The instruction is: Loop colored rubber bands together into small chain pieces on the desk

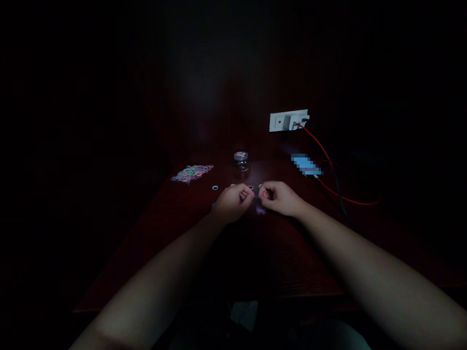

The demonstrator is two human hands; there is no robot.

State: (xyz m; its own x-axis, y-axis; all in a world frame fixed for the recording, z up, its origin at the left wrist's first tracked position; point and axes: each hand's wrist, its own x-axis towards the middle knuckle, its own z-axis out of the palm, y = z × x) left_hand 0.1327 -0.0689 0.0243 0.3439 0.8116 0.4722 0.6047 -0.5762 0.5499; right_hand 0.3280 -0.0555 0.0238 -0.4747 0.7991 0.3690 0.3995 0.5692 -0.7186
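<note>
My left hand [234, 201] and my right hand [278, 198] are close together over the dark red table [233, 262], fingers pinched. A small thin band [256, 196] stretches between their fingertips. Just below them lies a bundle of purple bands [260, 209]. Behind my right fingers a bit of a green ring [260, 186] shows, and a pink ring [250, 187] sits between the hands. To the left is a single blue ring [215, 187]. My left hand partly hides a yellowish ring.
A pile of colourful bands [191, 173] lies at the back left. Behind the hands stands a clear lidded jar [241, 161]. At the right are a lit phone [305, 164] and a red cable [321, 145] running from a wall socket [279, 122].
</note>
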